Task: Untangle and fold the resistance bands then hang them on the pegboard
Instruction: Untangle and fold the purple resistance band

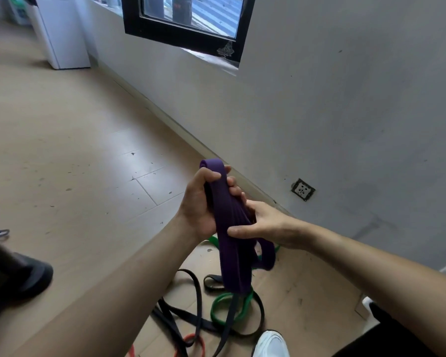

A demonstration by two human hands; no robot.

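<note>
Pale wood floor (88, 150) fills the head view. A grey wall (345, 99) runs along it, with a black-framed window (186, 21) at 12 o'clock.

In the middle, the wide purple rubber resistance band (229, 228) is folded into a thick bundle and held up off the floor. The left hand (201, 202) is wrapped around the top of the bundle, and the fold pokes out above the fist. The right hand (265, 222) is close beside it, at 4 o'clock, pinching the layers lower down with thumb and fingers. Loose purple loops hang below, at 6 o'clock.

On the floor under the hands lie a thin green rubber band (224, 305), long black rubber bands (198, 305) and a red rubber band (191, 341), all mixed up. A white shoe (271, 343) is at 6 o'clock.

To fold well, I think the left hand should hold the top tight. The right hand should slide down, pull the hanging loops flat and bring them up level. The layers should stack with no twist. The hanging end looks close to the green band, so lift it away first. No pegboard shows.
</note>
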